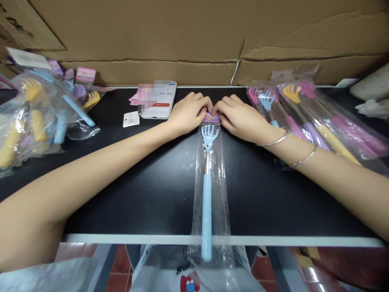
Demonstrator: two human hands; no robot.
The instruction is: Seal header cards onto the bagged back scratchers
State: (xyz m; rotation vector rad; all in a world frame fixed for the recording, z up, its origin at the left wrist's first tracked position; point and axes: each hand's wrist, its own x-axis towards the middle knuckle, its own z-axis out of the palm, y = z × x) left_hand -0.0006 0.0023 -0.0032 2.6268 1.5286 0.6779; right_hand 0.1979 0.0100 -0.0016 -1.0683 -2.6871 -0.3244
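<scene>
A light blue back scratcher (207,202) lies in a clear plastic sleeve (224,194), its hand-shaped head away from me and its handle reaching past the table's front edge. Over the sleeve's top sits a purple card header (212,118). My left hand (191,112) pinches the left side of that card with curled fingers. On its right side my right hand (238,115), bracelets at the wrist, grips it the same way. The two hands nearly meet at the card's upper edge; my fingers partly hide the card.
Bagged back scratchers in several colours pile up at the left (39,117); more lie side by side at the right (316,121). A phone (161,101) showing a timer, pink cards and a white tag (131,119) rest at the back. Cardboard (152,32) walls the far side.
</scene>
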